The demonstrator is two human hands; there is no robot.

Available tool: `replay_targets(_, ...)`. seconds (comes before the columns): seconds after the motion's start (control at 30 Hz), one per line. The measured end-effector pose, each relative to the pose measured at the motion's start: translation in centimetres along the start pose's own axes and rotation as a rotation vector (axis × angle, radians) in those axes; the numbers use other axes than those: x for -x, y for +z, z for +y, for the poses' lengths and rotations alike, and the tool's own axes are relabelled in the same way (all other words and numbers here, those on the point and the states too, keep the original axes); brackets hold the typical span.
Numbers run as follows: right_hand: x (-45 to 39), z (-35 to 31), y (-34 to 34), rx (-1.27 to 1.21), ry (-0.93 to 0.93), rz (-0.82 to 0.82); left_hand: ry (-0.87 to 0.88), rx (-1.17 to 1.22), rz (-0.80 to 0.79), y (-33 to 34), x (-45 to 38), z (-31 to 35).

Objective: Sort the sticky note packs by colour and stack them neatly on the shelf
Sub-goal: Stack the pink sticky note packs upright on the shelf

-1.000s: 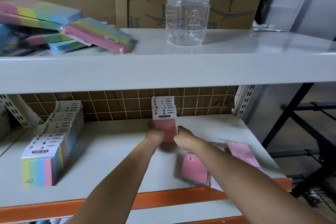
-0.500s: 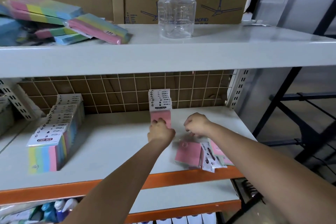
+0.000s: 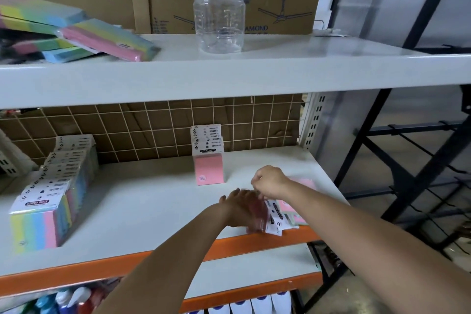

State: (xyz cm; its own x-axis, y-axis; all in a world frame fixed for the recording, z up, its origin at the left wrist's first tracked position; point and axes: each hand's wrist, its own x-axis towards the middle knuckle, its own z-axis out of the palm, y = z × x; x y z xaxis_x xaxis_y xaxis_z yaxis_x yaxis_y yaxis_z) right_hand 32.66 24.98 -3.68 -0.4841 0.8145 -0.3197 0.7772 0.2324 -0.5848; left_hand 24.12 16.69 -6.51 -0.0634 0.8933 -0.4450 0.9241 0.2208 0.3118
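- The left hand (image 3: 242, 208), just right of centre in the lower half of the frame, lies motion-blurred over the loose pink sticky note packs (image 3: 276, 216); its fingers seem to reach flat across them, but I cannot tell whether they grip anything.
- The right hand (image 3: 270, 182), just above and to the right, has its fingers curled downward onto the same loose packs; what exactly they pinch is hidden under the hand.
- The loose packs lie flat and overlapping near the front right edge of the middle shelf (image 3: 153, 201), partly under both hands, white header cards pointing toward the orange front rail (image 3: 76, 275).
- Behind the hands, at centre frame, a short row of pink packs (image 3: 208, 160) stands upright, apart from both hands.
- At the left edge, a long row of rainbow packs (image 3: 48, 201) stands upright on the same shelf.
- On the upper shelf (image 3: 280, 64), upper left of the frame, more rainbow packs lie in a loose heap (image 3: 76, 35).
- A clear plastic bottle (image 3: 219, 7) stands at top centre, in front of cardboard boxes (image 3: 280, 2).
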Motion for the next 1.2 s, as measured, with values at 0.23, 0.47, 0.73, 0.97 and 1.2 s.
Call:
replay_targets(0.23, 0.2, -0.1, 0.1, 0.003, -0.002, 0.009, -0.084, -0.061, 0.152, 0.5, 0.0, -1.1)
replay_targets(0.47, 0.2, -0.4, 0.0, 0.072, 0.028, -0.012, -0.232, 0.081, 0.317, -0.3, 1.2, -2.5)
replay_targets(0.73, 0.7, -2.2, 1.4, 0.093, 0.039, -0.028, -0.439, 0.873, 0.521, -1.2, 1.0, -4.9)
replay_targets(0.97, -0.1, -3.1, 3.8, -0.195, -0.038, -0.177, -0.451, 1.068, 0.549, -1.7, 1.3, -4.9)
replay_targets(1.2, -1.7, -4.2, 4.7, 0.052, -0.117, 0.034, -0.410, 0.970, 0.742, -2.1, 1.0, -6.1)
